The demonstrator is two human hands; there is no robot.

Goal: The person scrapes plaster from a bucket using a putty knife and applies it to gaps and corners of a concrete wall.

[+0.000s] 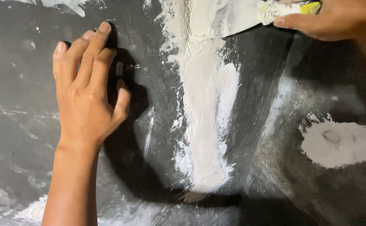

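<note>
Dark wall (24, 138) had a white paste stripe (206, 117). Left hand (84, 92) lay flat and open, steadying. Right hand (337, 19) gripped a scraper (241, 16) atop the stripe; pressing flat and even would have smoothed best.

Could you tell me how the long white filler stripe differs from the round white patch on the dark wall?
The filler stripe is long and runs top to bottom; the round patch is a compact oval. The stripe looks thick, ridged and rough-edged; the patch looks flatter and smoother. The putty knife in the right hand rests at the stripe's top; the patch has no tool on it. The left hand lies flat nearer the stripe. Both are white on the dark wall.
</note>
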